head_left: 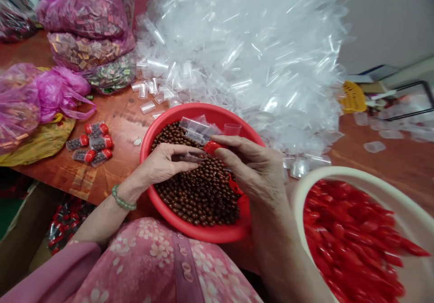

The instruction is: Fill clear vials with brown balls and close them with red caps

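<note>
On my feed, the left hand (161, 162) pinches a clear tube (189, 156), the right hand (262, 172) a red cap (211, 148); filled capsules (99, 142) look done, the tube heap (257, 50) unfilled.

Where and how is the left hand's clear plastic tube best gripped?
Probably by the side walls of the clear plastic tube, coming from the left: it lies roughly sideways in the left hand, its right end projecting toward the red plastic cap in the right hand, so leave that end uncovered.
</note>
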### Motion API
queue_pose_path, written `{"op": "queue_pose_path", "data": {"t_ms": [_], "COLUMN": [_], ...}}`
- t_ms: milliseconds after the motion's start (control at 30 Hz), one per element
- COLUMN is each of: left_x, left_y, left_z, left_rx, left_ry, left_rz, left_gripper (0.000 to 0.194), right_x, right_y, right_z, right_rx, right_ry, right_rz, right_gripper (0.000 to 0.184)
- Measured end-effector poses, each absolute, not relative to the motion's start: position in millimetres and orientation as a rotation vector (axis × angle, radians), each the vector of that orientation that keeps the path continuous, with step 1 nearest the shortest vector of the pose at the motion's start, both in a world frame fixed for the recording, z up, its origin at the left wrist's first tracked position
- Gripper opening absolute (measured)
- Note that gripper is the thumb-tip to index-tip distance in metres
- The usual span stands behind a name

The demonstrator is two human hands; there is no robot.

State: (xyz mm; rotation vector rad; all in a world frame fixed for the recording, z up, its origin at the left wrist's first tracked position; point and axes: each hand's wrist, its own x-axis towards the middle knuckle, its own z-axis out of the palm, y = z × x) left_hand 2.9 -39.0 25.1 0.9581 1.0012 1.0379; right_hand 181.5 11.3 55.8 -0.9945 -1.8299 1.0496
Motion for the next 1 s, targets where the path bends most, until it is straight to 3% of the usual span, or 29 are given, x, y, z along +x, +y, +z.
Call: {"op": "queue_pose_path", "data": {"t_ms": [733, 1000], "left_x": [0.5, -3.2], "left_y": [-40.0, -42.4], "left_z": [24.0, 18.5], "left_rx": [0.736, 0.655], "left_ry": [0.833, 0.723], "left_rz": [0.961, 0.930], "left_gripper": [0.010, 0.030], "right_x": [160.2, 158.7], "right_y": [8.4, 16.8], "right_z": [39.6, 30.9], "right_rx": [-1.063, -1.085], "right_ry": [-1.678, -1.645], "right_rz": [1.325, 1.411], "right_gripper": [0.020, 0.020]}}
